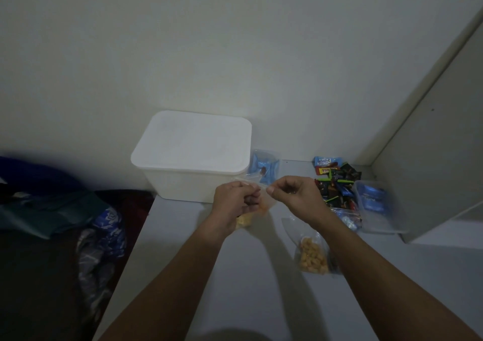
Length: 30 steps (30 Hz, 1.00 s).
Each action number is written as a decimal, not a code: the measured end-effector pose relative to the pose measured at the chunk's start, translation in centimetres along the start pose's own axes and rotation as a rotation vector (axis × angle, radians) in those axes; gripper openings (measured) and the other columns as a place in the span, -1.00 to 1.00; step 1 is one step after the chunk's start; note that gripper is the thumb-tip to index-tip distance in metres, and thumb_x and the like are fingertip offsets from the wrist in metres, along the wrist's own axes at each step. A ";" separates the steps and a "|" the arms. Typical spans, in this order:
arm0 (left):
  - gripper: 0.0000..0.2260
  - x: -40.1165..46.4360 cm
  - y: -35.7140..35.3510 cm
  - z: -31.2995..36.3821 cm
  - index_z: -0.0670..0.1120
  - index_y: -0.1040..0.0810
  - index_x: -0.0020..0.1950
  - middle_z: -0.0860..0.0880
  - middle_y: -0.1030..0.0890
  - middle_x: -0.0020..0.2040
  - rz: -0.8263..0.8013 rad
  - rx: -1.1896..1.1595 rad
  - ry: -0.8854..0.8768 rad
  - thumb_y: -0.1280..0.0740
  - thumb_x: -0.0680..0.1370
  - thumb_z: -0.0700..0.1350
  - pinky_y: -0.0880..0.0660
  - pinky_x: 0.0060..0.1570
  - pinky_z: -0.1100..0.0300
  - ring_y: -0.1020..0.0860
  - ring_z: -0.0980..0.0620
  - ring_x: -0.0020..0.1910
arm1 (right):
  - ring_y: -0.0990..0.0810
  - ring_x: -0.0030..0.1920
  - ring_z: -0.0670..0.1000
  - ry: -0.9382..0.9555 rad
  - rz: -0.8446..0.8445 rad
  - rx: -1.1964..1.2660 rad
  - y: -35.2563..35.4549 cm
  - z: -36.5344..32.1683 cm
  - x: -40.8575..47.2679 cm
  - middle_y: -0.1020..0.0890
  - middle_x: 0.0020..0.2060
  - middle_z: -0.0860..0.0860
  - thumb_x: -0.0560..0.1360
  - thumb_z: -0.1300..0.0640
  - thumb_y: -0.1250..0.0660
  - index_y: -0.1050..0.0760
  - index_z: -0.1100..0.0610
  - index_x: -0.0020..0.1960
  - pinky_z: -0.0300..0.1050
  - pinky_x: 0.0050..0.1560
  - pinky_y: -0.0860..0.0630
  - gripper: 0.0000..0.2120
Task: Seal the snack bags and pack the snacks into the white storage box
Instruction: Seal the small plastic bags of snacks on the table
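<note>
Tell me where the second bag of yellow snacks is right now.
In the head view, the bag of yellow snacks lies flat on the table, right of centre, just inside the right forearm and in front of the candy pile.

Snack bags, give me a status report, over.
Both hands, left hand and right hand, pinching top edge of clear snack bag. White storage box lid on. Second snack bag waiting on table. Nothing blocking.
</note>
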<state>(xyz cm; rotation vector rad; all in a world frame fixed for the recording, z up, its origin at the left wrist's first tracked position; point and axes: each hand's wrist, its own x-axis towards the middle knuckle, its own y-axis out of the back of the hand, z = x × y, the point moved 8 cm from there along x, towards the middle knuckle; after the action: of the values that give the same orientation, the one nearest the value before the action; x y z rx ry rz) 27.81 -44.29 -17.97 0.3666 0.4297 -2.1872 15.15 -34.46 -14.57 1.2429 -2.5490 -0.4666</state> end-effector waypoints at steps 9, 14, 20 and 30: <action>-0.94 -0.1 0.3 -0.6 -0.25 -0.63 -0.19 -0.16 -0.62 -0.30 0.023 0.129 -0.042 -0.40 0.45 -0.27 -0.61 -0.16 0.07 -0.58 -0.02 -0.32 | -0.60 -0.24 -0.05 -0.202 -0.048 0.075 -0.8 2.3 0.4 -0.66 -0.30 0.08 0.44 0.24 -0.40 -0.65 0.25 -0.17 -0.16 -0.10 -0.54 -0.91; -0.91 0.3 2.4 -1.8 -0.24 -0.60 -0.12 -0.15 -0.57 -0.26 0.194 0.075 0.015 -0.32 0.42 -0.31 -0.57 -0.19 0.06 -0.54 -0.03 -0.35 | -0.58 -0.29 -0.13 -0.209 -0.119 0.045 -1.2 2.6 0.5 -0.64 -0.32 0.04 0.47 0.26 -0.37 -0.64 0.26 -0.16 -0.28 -0.17 -0.50 -0.90; -0.89 1.3 3.5 -3.8 -0.15 -0.61 -0.10 -0.07 -0.60 -0.14 0.135 0.279 -0.072 -0.36 0.44 -0.32 -0.54 0.00 0.01 -0.57 -0.05 -0.10 | -0.54 -0.33 -0.15 -0.257 -0.196 0.013 -1.3 3.6 0.8 -0.65 -0.30 0.04 0.47 0.22 -0.38 -0.64 0.26 -0.15 -0.31 -0.28 -0.47 -0.89; -0.90 2.6 6.0 -8.2 -0.13 -0.60 -0.28 -0.17 -0.64 -0.17 0.324 0.199 0.147 -0.43 0.44 -0.23 -0.61 0.01 -0.09 -0.62 -0.15 -0.10 | -0.62 -0.29 0.00 -0.331 -0.050 -0.151 -3.4 7.5 2.1 -0.65 -0.24 0.12 0.46 0.24 -0.42 -0.62 0.16 -0.15 -0.05 -0.23 -0.66 -0.98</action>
<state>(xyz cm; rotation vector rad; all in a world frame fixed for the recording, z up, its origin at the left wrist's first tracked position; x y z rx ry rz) 32.03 -46.07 -27.40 0.6618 0.2132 -1.8965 13.53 -36.88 -22.58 1.2663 -2.6876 -0.9274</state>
